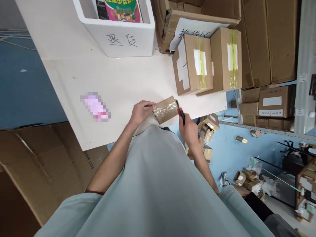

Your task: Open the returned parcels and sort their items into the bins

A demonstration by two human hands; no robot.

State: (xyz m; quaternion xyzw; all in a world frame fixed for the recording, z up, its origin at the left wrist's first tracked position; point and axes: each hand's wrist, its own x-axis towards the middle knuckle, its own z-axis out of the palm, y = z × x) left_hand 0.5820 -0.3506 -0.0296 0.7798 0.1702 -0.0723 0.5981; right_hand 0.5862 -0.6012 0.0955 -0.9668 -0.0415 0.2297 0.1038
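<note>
On the table (130,77) we count one foam bin (144,34), one open carton (170,21), two yellow-taped boxes (207,67), one small box (166,110) and one blurred item (95,107). We see one knife (181,113) and two hands (190,130).

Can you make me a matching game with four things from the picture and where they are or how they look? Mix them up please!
Things:
A. small taped box
B. red and black cutter
C. white tub
D. pair of bigger boxes

Clues:
1. in the right hand
2. side by side, with yellow tape
3. touched by the left hand
4. black writing on its front

Right pairs: A-3, B-1, C-4, D-2
</note>
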